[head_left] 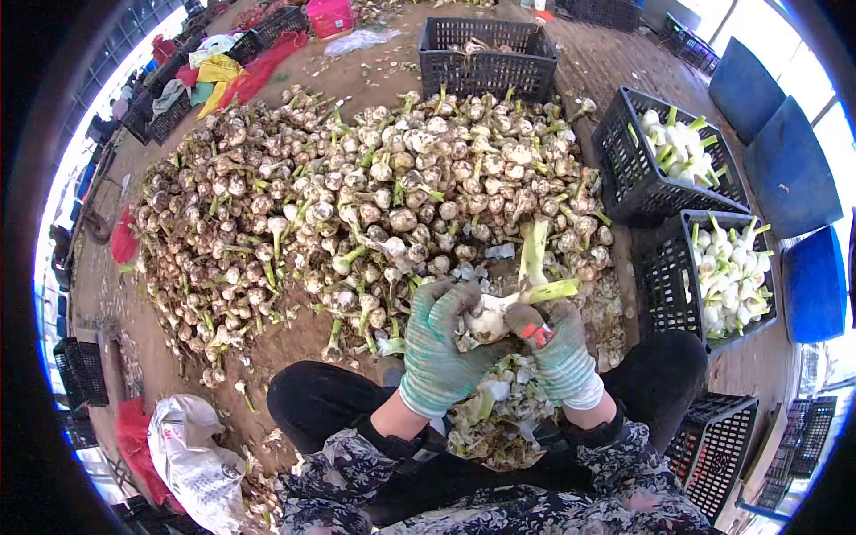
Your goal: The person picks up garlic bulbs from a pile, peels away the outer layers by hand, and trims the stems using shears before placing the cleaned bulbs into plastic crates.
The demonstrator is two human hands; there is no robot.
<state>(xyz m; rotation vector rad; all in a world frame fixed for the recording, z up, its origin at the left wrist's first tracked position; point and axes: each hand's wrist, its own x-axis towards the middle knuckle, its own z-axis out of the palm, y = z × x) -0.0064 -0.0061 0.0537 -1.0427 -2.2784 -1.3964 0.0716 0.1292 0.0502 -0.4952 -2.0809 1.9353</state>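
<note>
A garlic bulb [489, 322] with a thick green-white stem is held between my two gloved hands, its outer skin partly brown. My left hand [440, 349], in a green and white glove, wraps the bulb's left side. My right hand [562, 354], in a similar glove with dirty fingertips, closes on the bulb's right side by the stem. Something small and red [536, 334] sits at the right thumb; I cannot make out what it is. Below the hands, between the legs, lies a heap of peeled skins [499, 428].
A large pile of unpeeled garlic [374, 196] spreads in front. Black crates of cleaned white garlic [731, 272] stand at the right, and another black crate [488, 71] stands behind the pile. A white sack [192, 455] lies at the lower left. Blue panels [789, 165] line the right.
</note>
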